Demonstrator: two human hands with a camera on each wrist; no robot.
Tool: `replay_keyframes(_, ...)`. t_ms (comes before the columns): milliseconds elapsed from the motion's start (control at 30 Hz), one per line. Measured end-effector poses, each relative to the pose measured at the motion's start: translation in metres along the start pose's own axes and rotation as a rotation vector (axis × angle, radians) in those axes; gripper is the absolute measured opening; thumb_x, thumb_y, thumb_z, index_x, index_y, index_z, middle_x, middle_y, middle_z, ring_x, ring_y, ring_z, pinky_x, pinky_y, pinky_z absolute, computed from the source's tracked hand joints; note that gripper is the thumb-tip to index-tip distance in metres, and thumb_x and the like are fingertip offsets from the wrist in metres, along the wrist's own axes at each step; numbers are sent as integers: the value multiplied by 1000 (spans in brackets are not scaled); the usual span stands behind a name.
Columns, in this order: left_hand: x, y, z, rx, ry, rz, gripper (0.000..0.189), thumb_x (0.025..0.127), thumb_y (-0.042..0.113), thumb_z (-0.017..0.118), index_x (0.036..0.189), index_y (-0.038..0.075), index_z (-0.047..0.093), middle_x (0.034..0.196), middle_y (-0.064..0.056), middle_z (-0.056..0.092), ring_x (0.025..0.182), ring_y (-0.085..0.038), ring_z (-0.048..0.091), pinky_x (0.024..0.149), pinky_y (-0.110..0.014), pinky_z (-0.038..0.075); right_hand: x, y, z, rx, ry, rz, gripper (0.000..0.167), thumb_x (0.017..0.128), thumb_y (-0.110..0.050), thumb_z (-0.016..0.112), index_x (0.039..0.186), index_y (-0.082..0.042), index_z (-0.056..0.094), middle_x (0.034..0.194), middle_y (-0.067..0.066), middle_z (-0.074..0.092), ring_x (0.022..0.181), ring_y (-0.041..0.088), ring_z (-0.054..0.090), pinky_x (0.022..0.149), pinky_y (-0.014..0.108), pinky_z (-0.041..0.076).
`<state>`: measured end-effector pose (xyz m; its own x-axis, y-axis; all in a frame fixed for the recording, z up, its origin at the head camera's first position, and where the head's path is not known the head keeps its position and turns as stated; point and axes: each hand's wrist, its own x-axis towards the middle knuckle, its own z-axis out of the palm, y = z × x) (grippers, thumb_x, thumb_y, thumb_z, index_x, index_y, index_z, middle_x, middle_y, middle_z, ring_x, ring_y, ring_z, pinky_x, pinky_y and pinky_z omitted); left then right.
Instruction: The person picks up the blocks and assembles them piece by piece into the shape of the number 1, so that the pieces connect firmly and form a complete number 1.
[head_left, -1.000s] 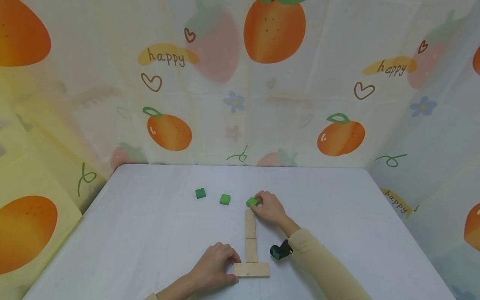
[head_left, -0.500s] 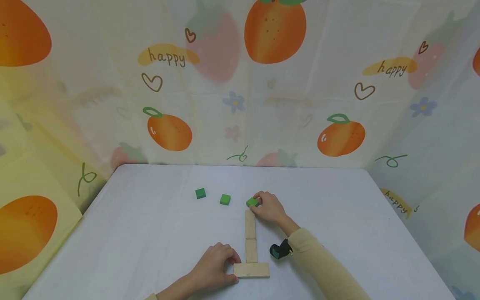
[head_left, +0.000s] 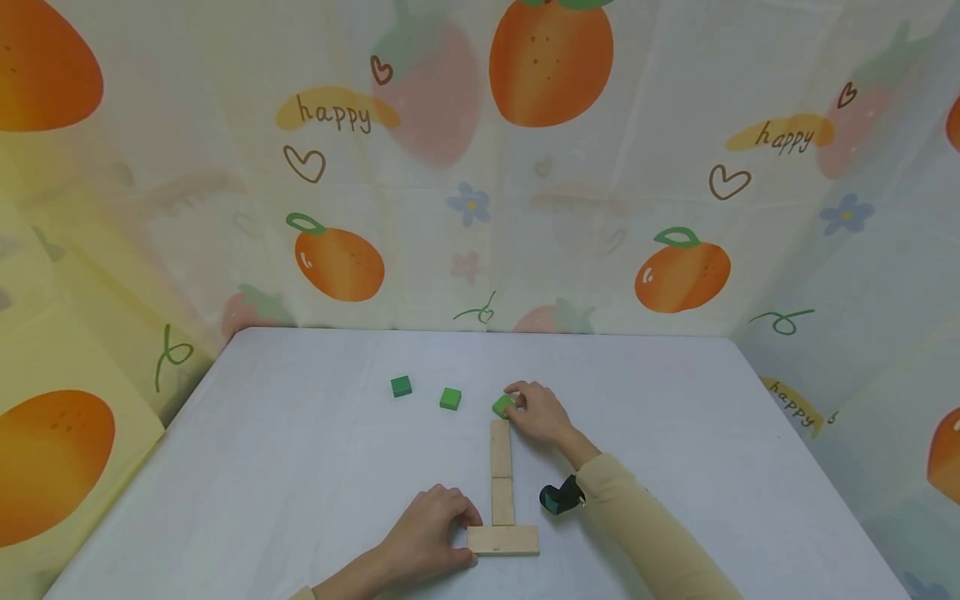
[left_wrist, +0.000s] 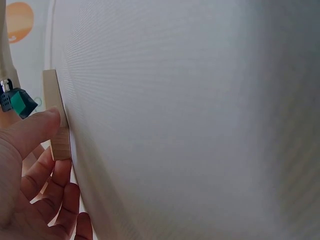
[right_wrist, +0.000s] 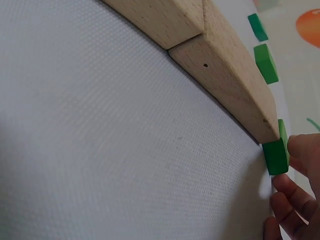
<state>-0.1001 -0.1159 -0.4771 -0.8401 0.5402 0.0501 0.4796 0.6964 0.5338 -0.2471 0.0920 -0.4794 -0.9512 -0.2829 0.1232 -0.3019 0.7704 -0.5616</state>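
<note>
In the head view, my left hand [head_left: 427, 533] pinches the left end of a crosswise wooden block [head_left: 502, 542]. Its thumb [left_wrist: 42, 125] lies along the wood in the left wrist view, the other fingertips at the end. Two more wooden blocks [head_left: 501, 450] run end to end away from it. Against their far end sits a small green block [head_left: 502, 406], partly covered by my right hand [head_left: 542, 414]. Seen from the right wrist, the fingers [right_wrist: 289, 192] are loosely spread about this green block [right_wrist: 276, 156], with a slight gap from it.
Two other green blocks, one darker [head_left: 401, 387] and one lighter [head_left: 450, 399], lie to the left on the white table [head_left: 300, 450]. A black device [head_left: 561, 497] is worn on the right wrist. A fruit-print cloth [head_left: 540, 192] stands behind the table.
The right hand's fingers have loosened and lifted slightly from the green block, which stays at the end of the wooden row. The left hand has not moved.
</note>
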Motion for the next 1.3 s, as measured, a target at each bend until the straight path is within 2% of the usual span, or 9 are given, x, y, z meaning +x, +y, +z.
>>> replay_keyframes(367, 0, 0, 0, 3, 4, 6, 29, 64, 28, 80, 88, 26, 64, 81, 21, 54, 77, 0, 43, 73, -25, 38, 1, 1, 1, -13, 11, -7, 26, 85, -17, 61, 109, -10, 65, 81, 3, 56, 70, 14, 47, 65, 30, 40)
replay_keyframes(933, -1, -1, 0, 8, 30, 41, 30, 64, 28, 81, 88, 26, 64, 81, 21, 54, 77, 0, 42, 72, -25, 37, 1, 0, 2, 6, 6, 12, 22, 83, -17, 62, 103, -8, 65, 79, 1, 58, 69, 14, 50, 65, 30, 42)
replay_keyframes(1300, -1, -1, 0, 1, 19, 32, 30, 64, 29, 81, 88, 26, 64, 81, 21, 53, 78, 0, 42, 73, -25, 37, 0, -1, 2, 1, 13, 16, 22, 82, -18, 62, 102, -9, 65, 80, 1, 59, 71, 14, 51, 66, 31, 42)
